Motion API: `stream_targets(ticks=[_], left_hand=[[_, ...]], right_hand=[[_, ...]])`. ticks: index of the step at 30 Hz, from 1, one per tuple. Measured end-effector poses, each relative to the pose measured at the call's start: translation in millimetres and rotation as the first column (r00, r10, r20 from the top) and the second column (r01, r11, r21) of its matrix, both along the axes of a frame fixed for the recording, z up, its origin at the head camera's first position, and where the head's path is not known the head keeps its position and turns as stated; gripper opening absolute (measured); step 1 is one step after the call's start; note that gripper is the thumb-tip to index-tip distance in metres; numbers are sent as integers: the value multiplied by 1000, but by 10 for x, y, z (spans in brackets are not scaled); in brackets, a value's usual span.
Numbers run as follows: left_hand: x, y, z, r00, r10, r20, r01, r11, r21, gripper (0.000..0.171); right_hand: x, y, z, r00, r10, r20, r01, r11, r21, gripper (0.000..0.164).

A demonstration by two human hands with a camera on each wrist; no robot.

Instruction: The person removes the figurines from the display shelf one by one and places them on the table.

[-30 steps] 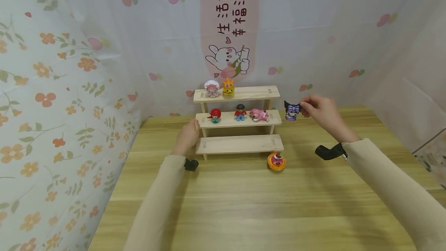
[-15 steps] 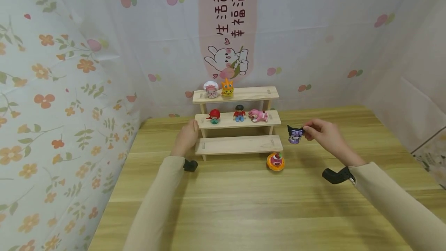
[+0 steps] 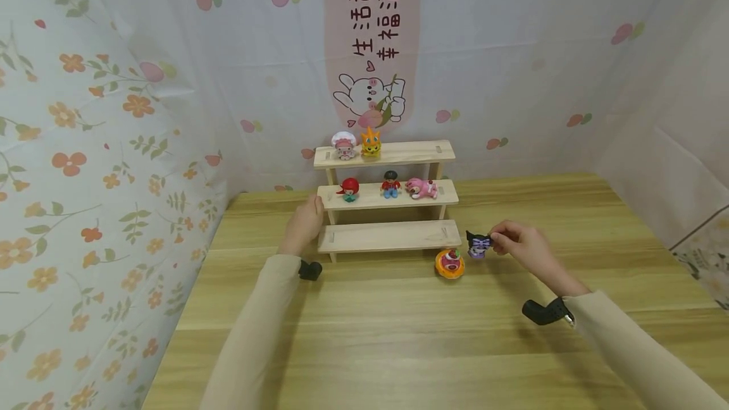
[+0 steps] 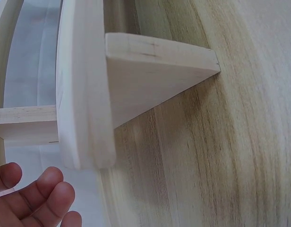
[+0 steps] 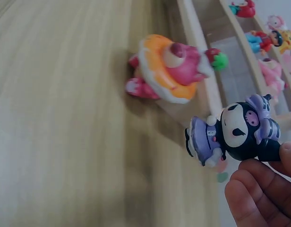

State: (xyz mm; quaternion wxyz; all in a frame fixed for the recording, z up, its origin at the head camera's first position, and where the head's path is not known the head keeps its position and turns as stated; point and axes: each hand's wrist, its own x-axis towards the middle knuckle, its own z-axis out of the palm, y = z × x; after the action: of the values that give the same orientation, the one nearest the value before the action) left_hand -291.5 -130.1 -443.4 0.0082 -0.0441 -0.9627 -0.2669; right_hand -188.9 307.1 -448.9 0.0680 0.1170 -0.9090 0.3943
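My right hand (image 3: 524, 248) pinches a small toy figurine (image 3: 478, 245), black-hooded with a purple bow and dress, by the side of its head. In the right wrist view the figurine (image 5: 230, 132) hangs above the table. Just left of it, a pink figurine in an orange ring (image 3: 450, 264) sits on the table before the shelf's right front corner. My left hand (image 3: 303, 225) grips the left end of the middle board of a three-step wooden display shelf (image 3: 393, 237); the left wrist view shows curled fingers (image 4: 51, 198) by the wood, the contact partly out of frame.
On the middle step are a red-haired figurine (image 3: 350, 190), a black-capped figurine (image 3: 390, 185) and a pink lying figurine (image 3: 422, 188). A white-hatted figurine (image 3: 344, 145) and an orange-yellow figurine (image 3: 371, 143) stand on top. A patterned cloth (image 3: 256, 68) hangs behind.
My right hand has lowered the black-and-purple figurine from beside the middle step to near the table, beside the orange-ringed figurine. My left hand stays at the shelf's left end.
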Motion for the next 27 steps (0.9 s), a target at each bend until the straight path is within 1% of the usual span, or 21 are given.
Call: stream_targets(ticks=[5,9,13,18,27], left_hand=[[6,2,12,1000,-2,2,2,1000,4,47],[10,8,19,1000,2,7,-2,1000,1,47],[15,9,23,1000,2,7,-2,1000,-4,47],[17,11,29,1000,-1,1,1,1000,-9,45],[21,10,22,1000,0,8,0,1000,2,45]], right_hand=[[24,-33,-100,1000,-28,1,28,1000,5,9],[45,-47,-162,999,-50,-2,50,998,32,8],[71,-49,-204,998,-66,16,65,997,48,9],[91,-39,-238,996,-72,62,70,997,30,11],[102,-33,-273,994,-76,83,77,997,-2,13]])
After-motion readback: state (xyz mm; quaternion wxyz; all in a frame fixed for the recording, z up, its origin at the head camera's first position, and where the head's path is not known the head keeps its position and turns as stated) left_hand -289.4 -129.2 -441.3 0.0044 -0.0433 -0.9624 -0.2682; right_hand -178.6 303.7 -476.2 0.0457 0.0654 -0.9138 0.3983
